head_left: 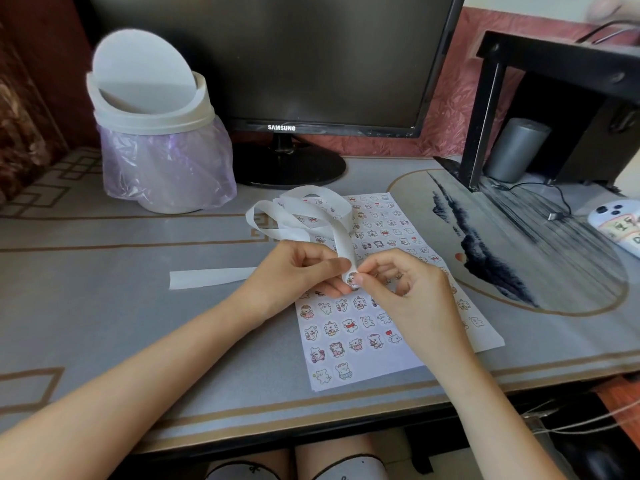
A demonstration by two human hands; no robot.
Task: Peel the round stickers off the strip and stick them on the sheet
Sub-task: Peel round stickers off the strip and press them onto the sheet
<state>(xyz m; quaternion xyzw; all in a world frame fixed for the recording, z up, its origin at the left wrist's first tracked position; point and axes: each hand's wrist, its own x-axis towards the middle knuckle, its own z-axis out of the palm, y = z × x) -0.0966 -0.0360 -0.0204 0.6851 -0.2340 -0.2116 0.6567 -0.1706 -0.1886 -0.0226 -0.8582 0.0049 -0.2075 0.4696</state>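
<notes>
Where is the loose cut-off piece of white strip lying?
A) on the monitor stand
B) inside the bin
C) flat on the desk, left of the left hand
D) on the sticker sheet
C: the loose piece lies flat on the desk, left of the left hand, clear of the sheet; that hand holds the strip while the right hand pinches a sticker at its end.

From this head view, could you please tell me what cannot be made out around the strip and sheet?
Head view only:
The sticker at the strip end: covered by left hand and right hand fingertips; peeled or not, unclear.
The sheet, middle rows: under both hands.
The phone: cut by right edge.
</notes>
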